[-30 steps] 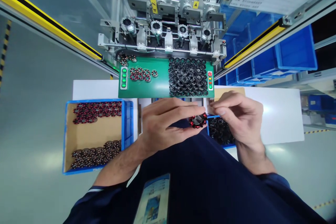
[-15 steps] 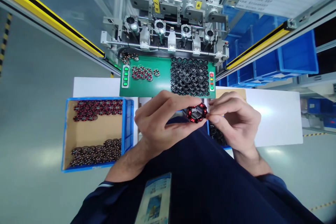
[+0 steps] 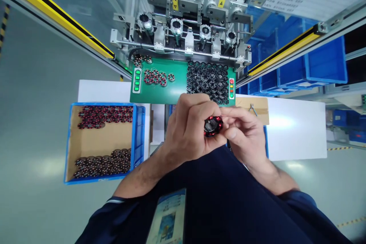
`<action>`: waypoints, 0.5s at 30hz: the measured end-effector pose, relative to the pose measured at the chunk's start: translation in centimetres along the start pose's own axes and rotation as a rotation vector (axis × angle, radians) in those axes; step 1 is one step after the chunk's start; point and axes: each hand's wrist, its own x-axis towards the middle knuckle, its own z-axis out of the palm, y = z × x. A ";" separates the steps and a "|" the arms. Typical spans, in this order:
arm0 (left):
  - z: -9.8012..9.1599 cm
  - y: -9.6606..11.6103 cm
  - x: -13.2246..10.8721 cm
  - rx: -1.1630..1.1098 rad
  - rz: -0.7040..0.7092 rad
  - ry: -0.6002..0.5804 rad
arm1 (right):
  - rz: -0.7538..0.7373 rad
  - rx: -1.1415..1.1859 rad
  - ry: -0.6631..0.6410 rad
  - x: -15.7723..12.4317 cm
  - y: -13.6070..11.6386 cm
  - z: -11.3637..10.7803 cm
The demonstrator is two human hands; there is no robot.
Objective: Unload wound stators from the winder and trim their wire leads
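My left hand (image 3: 187, 129) and my right hand (image 3: 243, 133) are closed together around one small round stator with red copper windings (image 3: 213, 126), held in front of my chest just below the green tray (image 3: 177, 91). The left fingers wrap it from the left, the right fingertips pinch its right rim. Behind the hands, the green tray carries a few wound stators (image 3: 154, 77) on the left and a dense heap of bare black stator rings (image 3: 208, 80) on the right.
A blue crate (image 3: 137, 129) lined with cardboard on the left holds two rows of wound stators. A winding machine (image 3: 183, 26) with several spindles stands behind the tray. Small pliers (image 3: 252, 109) lie on cardboard at the right. Blue bins (image 3: 311, 61) are stacked at the far right.
Both hands have risen and closed in tighter on the stator, and the left hand has turned over it. The blue bin of dark parts beneath the right hand is now mostly hidden.
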 end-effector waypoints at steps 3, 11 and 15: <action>0.5 -0.8 -0.8 -0.029 0.034 -0.002 | 0.092 0.060 0.054 -0.5 1.1 0.5; 1.0 -1.4 -0.8 0.105 0.178 -0.018 | 0.141 0.131 0.052 0.1 0.6 0.3; 0.5 -0.7 -0.4 0.147 0.205 -0.049 | 0.090 0.062 -0.078 0.7 -0.2 -1.2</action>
